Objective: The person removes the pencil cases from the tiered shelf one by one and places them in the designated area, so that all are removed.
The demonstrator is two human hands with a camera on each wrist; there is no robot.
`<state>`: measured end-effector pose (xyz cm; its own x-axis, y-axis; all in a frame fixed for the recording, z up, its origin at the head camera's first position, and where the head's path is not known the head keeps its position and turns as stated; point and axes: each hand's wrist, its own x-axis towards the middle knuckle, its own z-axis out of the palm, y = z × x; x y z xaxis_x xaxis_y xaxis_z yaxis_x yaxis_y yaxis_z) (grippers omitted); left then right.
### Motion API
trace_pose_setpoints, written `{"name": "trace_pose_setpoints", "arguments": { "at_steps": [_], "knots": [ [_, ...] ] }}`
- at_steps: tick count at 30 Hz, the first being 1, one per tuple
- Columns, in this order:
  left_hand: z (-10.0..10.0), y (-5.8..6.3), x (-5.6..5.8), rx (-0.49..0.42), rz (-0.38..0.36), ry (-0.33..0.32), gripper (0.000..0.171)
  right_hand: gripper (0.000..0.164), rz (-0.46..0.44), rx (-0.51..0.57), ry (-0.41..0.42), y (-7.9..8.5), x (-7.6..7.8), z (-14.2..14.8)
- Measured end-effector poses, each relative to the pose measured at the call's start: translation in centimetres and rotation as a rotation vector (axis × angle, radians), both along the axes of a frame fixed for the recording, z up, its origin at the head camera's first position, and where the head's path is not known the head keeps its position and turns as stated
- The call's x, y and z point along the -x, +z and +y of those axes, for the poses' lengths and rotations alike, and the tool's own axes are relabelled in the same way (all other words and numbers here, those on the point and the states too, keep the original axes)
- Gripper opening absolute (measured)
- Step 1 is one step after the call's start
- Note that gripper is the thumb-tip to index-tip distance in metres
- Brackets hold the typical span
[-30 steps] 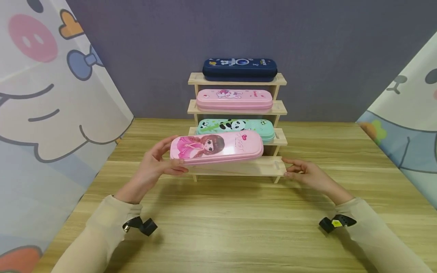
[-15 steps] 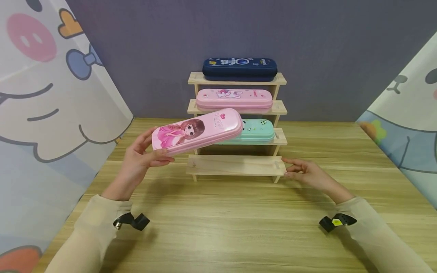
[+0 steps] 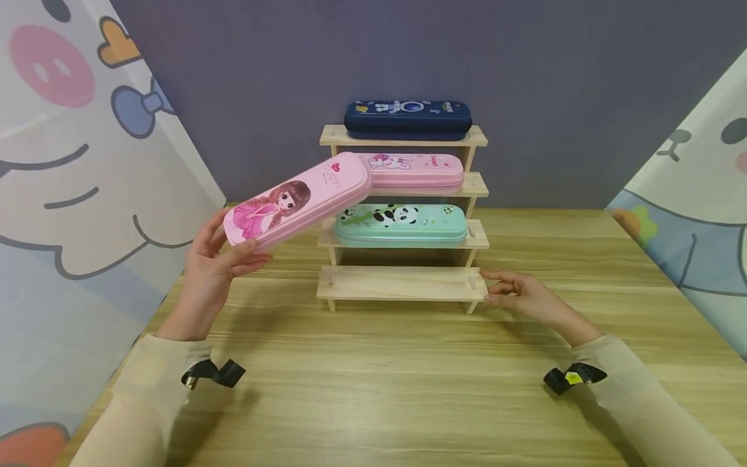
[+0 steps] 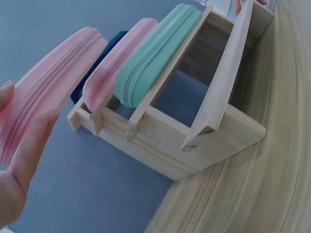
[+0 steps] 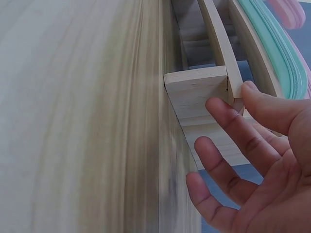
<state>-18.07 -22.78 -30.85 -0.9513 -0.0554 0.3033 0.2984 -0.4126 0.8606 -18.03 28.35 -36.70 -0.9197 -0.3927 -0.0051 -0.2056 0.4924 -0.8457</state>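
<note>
The left hand (image 3: 213,266) pinches one end of the glossy pink pencil case printed with a cartoon girl (image 3: 297,199), tilted above the wooden worktop's (image 3: 408,376) left side. The right hand (image 3: 519,295), fingers relaxed, steadies the stepped wooden rack's (image 3: 403,283) bare bottom shelf.

Left hand (image 3: 213,266) raised, gripping; right hand (image 3: 519,295) flat, relaxed
</note>
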Motion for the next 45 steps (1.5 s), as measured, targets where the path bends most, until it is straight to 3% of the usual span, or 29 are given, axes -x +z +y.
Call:
{"name": "trace_pose_setpoints", "arguments": {
  "at_steps": [7, 14, 22, 26, 34, 45],
  "knots": [
    [-0.9, 0.0, 0.5, -0.109, -0.026, 0.071, 0.059, 0.053, 0.01, 0.026, 0.032, -0.1, 0.0, 0.1],
    [-1.3, -0.2, 1.4, -0.206, -0.086, 0.193, 0.067, 0.054, -0.032, 0.048, 0.017, 0.0, 0.0, 0.0],
    [-2.0, -1.4, 2.7, -0.224, -0.037, 0.372, 0.066, 0.054, -0.017, 0.061, 0.02, -0.3, 0.0, 0.0],
    [-2.5, -1.9, 3.6, -0.236, -0.06, 0.431, 0.068, 0.054, -0.015, 0.066, 0.019, -0.4, -0.1, 0.0],
    [-3.3, -3.0, 5.1, -0.324, -0.134, 0.499, 0.069, 0.054, -0.006, 0.061, 0.011, -0.4, -0.1, -0.1],
    [-5.0, -4.8, 7.5, -0.382, -0.312, 0.606, 0.076, 0.055, -0.017, 0.034, -0.01, -0.4, 0.0, 0.2]
  ]
}}
